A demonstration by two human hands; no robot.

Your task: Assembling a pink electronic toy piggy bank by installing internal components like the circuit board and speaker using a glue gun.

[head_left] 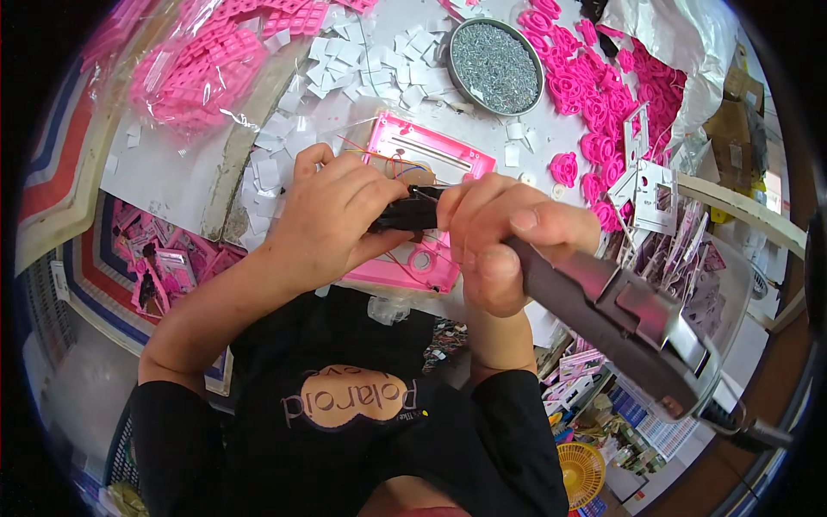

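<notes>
My right hand (508, 228) is wrapped round a dark, corded electric screwdriver (594, 302). Its body slants down to the right, and its front end points left toward my left hand (336, 207). The fingers of that hand are closed on a black plastic part (405, 213), whose exact kind my fingers hide. Beneath both hands lies a pink plastic housing (478, 164) with a slotted pale panel and a round opening. Thin coloured wires (375, 155) run from it beside my left fingers.
A round tin of small screws (495, 69) stands at the back among white paper pieces (405, 56). Pink coiled parts (594, 95) spread at the right. Bagged pink parts (202, 73) lie back left; pink assemblies (172, 267) fill a bin at left. A yellow basket (580, 474) sits low right.
</notes>
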